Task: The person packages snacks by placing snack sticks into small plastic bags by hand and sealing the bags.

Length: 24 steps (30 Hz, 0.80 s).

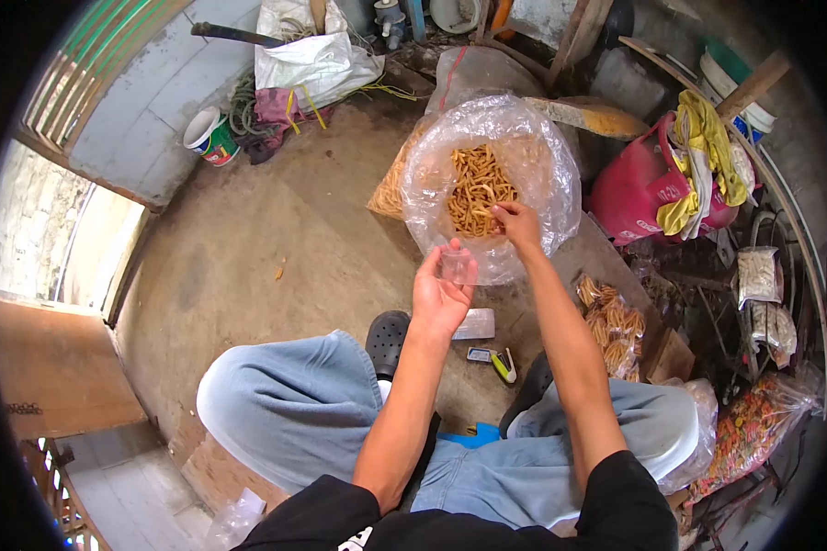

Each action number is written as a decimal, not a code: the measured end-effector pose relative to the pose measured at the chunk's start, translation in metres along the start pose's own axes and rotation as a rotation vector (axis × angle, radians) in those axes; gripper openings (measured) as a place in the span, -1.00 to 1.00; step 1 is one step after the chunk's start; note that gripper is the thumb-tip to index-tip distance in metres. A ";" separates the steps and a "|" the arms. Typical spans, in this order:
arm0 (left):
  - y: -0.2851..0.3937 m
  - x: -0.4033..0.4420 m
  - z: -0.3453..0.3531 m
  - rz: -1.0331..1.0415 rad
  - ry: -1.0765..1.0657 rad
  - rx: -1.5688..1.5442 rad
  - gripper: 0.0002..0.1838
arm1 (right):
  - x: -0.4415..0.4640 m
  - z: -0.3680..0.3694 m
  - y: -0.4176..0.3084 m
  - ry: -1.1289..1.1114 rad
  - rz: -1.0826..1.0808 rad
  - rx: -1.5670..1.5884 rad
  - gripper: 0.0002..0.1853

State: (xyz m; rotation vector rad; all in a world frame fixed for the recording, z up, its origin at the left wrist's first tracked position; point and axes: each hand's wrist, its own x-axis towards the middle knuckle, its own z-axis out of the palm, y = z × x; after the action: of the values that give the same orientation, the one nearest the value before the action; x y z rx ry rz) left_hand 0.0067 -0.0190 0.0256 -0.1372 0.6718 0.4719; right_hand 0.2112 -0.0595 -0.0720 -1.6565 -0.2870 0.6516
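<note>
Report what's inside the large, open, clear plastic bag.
Inside the clear plastic bag, a heap of thin golden-brown sticks shows through its open mouth. The right hand covers a little of the heap's near edge. What lies beneath the top layer is hidden.

Right of the fingers (506, 212), a pink tub (625, 195) carries yellow cloth (726, 154) over its rim. Well ahead and to their left, a white bucket (218, 145) sits beside coiled rope (242, 106), a white sack (308, 66) lying just beyond.
</note>
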 end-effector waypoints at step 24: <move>-0.006 -0.048 0.047 -0.047 -0.265 -0.040 -0.78 | -0.228 -0.024 -0.198 0.106 -0.776 -0.377 -0.82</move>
State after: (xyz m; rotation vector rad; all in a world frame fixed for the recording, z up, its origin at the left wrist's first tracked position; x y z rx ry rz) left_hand 0.0034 -0.0297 0.0920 -0.1251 0.3986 0.4489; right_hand 0.0741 -0.1608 0.1786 -1.7429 -0.9584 -0.0858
